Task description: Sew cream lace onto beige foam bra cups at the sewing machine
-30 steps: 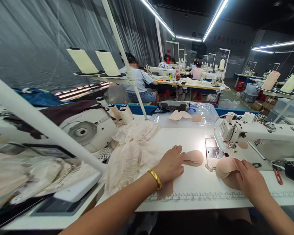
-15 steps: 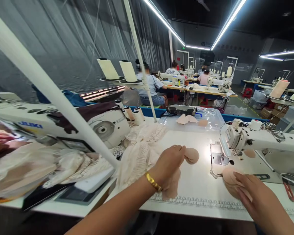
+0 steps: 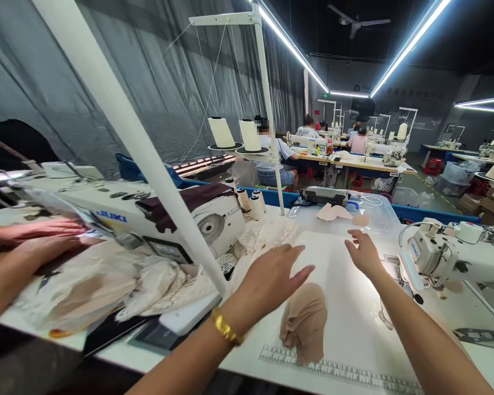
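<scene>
My left hand (image 3: pixel 269 277) hovers over the white table, thumb and fingers apart, with nothing in it. Just below it lies a crumpled beige fabric piece (image 3: pixel 307 323) near the printed ruler. My right hand (image 3: pixel 364 255) is raised in front of the sewing machine (image 3: pixel 440 258), its fingers spread and holding nothing. My right forearm covers part of the table, and a beige edge peeks out behind it. Cream lace fabric (image 3: pixel 267 233) is heaped on the far side of my left hand.
A clear plastic lid or box (image 3: pixel 296 211) at the back carries beige cutouts (image 3: pixel 333 212) and a dark device (image 3: pixel 325 196). At left, a co-worker's hands (image 3: pixel 45 241) work at another sewing machine (image 3: pixel 119 203). A slanted white pole (image 3: pixel 148 153) crosses the view. Thread snips (image 3: pixel 475 334) lie right.
Both hands have let go of the round beige pieces. My right hand has moved up and left, towards my left hand. The view has turned left, showing the co-worker's hands more fully.
</scene>
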The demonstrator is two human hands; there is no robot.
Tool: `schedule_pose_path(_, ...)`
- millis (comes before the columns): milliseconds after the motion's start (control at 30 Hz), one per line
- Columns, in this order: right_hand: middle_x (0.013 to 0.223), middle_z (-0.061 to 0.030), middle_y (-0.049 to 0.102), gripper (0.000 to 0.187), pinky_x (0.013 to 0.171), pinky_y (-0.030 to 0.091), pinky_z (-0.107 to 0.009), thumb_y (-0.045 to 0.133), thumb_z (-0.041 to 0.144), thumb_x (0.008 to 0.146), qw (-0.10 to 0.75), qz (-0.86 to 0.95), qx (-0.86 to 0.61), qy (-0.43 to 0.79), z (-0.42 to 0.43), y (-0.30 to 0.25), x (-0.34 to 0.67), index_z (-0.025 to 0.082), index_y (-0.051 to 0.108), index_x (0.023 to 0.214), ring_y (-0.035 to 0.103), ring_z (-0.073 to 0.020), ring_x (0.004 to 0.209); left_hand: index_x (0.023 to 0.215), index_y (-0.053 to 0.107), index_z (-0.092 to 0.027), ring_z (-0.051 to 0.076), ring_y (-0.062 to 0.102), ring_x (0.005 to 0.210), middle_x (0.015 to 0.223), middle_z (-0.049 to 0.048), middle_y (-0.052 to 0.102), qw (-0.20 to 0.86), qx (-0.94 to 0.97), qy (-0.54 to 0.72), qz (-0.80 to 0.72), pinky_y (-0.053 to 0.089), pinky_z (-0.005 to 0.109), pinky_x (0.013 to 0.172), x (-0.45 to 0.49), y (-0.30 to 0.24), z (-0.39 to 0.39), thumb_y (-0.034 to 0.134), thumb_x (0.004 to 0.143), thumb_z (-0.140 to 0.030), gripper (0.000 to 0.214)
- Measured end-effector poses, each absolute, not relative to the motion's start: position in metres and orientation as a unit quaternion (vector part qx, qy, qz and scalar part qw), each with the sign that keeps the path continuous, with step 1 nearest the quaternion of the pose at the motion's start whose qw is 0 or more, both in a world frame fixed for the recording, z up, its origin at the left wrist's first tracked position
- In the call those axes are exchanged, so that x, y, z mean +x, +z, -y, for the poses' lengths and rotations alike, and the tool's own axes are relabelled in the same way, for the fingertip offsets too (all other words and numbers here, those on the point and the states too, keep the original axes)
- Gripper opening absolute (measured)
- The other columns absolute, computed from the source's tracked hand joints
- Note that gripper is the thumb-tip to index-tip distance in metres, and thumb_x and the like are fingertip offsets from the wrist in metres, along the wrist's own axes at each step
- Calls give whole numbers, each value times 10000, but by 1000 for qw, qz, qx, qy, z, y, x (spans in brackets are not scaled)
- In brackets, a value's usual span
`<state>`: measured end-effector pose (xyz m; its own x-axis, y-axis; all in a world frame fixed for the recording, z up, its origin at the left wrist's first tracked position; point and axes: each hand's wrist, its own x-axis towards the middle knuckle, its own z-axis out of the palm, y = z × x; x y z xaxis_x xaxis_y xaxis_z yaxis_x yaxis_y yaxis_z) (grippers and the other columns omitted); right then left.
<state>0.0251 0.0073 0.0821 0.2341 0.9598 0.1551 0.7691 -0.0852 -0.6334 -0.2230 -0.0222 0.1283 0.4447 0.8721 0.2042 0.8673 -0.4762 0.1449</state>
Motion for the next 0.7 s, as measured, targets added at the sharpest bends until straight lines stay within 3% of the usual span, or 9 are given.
schedule_pose_path(133,1516,-212,477,557,1069,416,-486,407,340,1027,299,475,-820,115,-77,78,33,218,393,1570,452,-357,1410,1413,593,-177,311,556,1325,1390,137,621,17,875,122,-469,422,414,1141,-179,145,-82,654,955,-361,497)
schedule_pose_path(233,1512,-260,465,627,1062,366,-570,403,378,1032,275,414,-862,103,-114,68,42,208,281,1623,436,-402,1398,1405,587,-177,328,566,1313,1430,148,590,30,875,86,-476,470,463,1111,-144,124,-154,766,885,-331,572)
schedule_pose_path(300,1467,-266,507,651,1052,350,-579,424,415,1032,258,397,-875,98,-134,61,48,205,265,1628,459,-403,1369,1358,600,-173,299,614,1232,1385,130,610,37,872,60,-484,528,505,1039,-130,106,-189,713,950,-356,462)
schedule_pose_path(500,1427,-182,561,538,1047,374,-561,518,502,1022,219,452,-863,61,-186,46,53,293,461,1515,499,-368,1332,1277,633,-167,245,663,1108,1290,105,649,49,871,36,-487,585,464,947,-127,72,-237,643,1008,-364,334)
schedule_pose_path(700,1364,-99,618,363,1040,504,-527,665,407,997,192,559,-806,40,-208,34,30,191,636,1288,612,-283,1217,1254,645,-171,243,661,1110,1282,102,655,85,880,31,-466,579,463,957,-142,70,-247,643,1007,-370,317)
